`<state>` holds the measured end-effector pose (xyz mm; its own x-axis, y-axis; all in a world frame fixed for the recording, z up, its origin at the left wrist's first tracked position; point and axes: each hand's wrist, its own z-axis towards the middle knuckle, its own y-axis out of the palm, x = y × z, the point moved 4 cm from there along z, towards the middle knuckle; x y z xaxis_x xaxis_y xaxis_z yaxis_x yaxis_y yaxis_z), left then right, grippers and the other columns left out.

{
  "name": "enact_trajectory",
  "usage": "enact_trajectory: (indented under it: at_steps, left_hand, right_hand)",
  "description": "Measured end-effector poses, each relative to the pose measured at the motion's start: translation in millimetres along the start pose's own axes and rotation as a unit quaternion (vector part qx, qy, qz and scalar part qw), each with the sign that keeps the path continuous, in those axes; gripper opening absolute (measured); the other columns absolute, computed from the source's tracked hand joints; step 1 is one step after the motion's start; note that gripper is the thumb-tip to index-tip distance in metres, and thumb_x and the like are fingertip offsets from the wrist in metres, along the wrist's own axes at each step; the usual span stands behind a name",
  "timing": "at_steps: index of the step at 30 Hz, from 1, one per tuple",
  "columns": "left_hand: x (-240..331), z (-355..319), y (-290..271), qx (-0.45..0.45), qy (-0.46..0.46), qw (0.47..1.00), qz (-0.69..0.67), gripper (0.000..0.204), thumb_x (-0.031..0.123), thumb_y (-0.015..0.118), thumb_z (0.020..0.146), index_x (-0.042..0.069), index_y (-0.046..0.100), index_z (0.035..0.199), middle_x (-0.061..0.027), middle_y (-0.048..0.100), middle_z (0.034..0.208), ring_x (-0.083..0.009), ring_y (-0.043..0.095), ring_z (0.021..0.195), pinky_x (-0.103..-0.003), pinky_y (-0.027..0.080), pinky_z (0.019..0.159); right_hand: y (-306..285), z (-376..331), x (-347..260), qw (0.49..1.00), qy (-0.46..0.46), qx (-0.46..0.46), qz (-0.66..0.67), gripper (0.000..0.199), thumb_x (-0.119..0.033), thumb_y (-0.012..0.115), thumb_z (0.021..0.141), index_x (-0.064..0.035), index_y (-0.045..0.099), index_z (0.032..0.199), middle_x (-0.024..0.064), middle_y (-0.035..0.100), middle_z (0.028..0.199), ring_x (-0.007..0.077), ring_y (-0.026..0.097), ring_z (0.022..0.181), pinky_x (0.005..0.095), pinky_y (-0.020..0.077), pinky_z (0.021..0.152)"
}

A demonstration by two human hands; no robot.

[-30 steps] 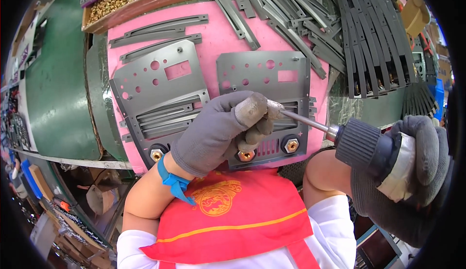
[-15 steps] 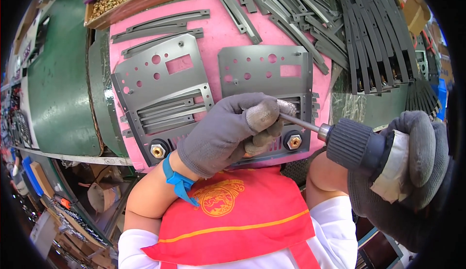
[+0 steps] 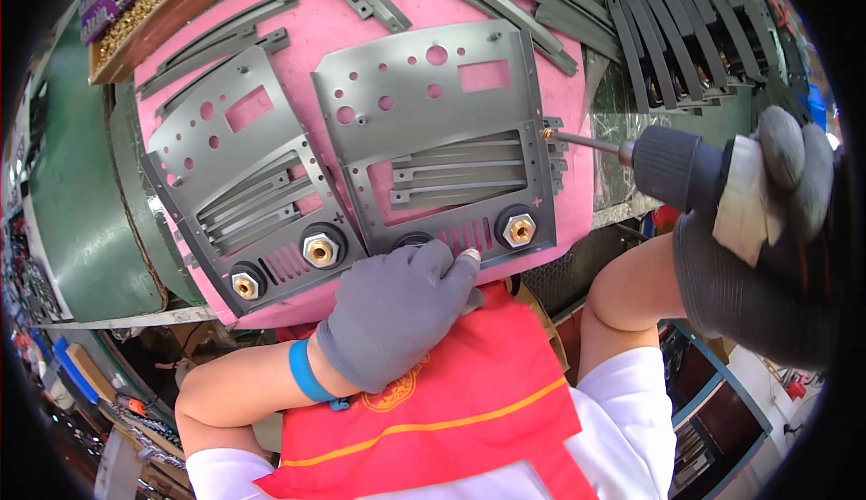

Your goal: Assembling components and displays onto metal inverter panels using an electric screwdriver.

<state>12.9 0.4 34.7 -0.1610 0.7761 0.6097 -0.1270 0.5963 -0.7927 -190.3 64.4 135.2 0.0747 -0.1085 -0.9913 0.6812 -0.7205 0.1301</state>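
Right hand (image 3: 778,274) raised, wrapped round screwdriver (image 3: 678,168); bit (image 3: 591,143) near-level, tip at right edge of metal panel (image 3: 451,127) on pink mat (image 3: 575,207). Left hand (image 3: 388,315) palm-down by panel's near edge; can't tell if gripping.

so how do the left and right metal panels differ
The left panel looks more tilted in view than the right panel. The screwdriver reaches the right panel's edge, not the left panel. Both left panel fittings show clearly; the left hand partly hides one right panel fitting. Both panels are grey and perforated.
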Motion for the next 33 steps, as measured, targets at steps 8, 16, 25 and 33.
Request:
enact_trajectory:
  at_steps: [8, 16, 25, 33]
  left_hand:
    - [22.7, -5.8, -22.6, -0.054, 0.030, 0.998, 0.030, 0.037, 0.014, 0.069, 0.075, 0.011, 0.066, 0.111, -0.0009, 0.048, 0.066, -0.0167, 0.054, 0.058, -0.031, 0.039, 0.045]
    - [16.2, 19.3, -11.0, -0.064, 0.021, 0.998, -0.002, 0.025, 0.013, 0.061, 0.081, 0.006, 0.064, 0.105, -0.0004, 0.049, 0.070, -0.0154, 0.056, 0.059, -0.031, 0.042, 0.044]
    - [10.7, 30.2, -7.9, -0.003, -0.012, 1.000, -0.018, 0.020, 0.011, 0.077, 0.073, 0.009, 0.068, 0.091, -0.0025, 0.049, 0.060, -0.0203, 0.051, 0.047, -0.033, 0.037, 0.041]
    - [10.8, 24.8, -9.8, 0.002, -0.008, 0.999, -0.030, 0.021, 0.009, 0.079, 0.071, 0.008, 0.068, 0.089, -0.0021, 0.048, 0.059, -0.0186, 0.050, 0.045, -0.031, 0.036, 0.040]
  right_hand:
    - [-65.6, -12.3, -3.8, 0.997, 0.055, 0.027, -0.045, 0.030, -0.020, 0.063, 0.082, -0.0053, 0.041, 0.096, 0.0037, 0.047, 0.087, 0.0133, 0.046, 0.079, 0.0271, 0.0394, 0.072]
    - [-96.7, -6.1, -5.6, 0.988, 0.113, 0.025, -0.099, 0.033, -0.021, 0.063, 0.083, -0.0045, 0.041, 0.100, 0.0047, 0.049, 0.090, 0.0142, 0.048, 0.083, 0.0275, 0.0408, 0.074]
    - [-135.0, -9.9, -10.9, 0.972, 0.177, 0.029, -0.154, 0.035, -0.021, 0.064, 0.083, -0.0036, 0.042, 0.105, 0.0057, 0.051, 0.094, 0.0152, 0.050, 0.087, 0.0279, 0.0424, 0.076]
    - [-135.7, -19.0, -5.0, 0.953, 0.232, 0.026, -0.195, 0.038, -0.022, 0.064, 0.084, -0.0027, 0.042, 0.109, 0.0067, 0.052, 0.098, 0.0161, 0.051, 0.091, 0.0284, 0.0437, 0.078]
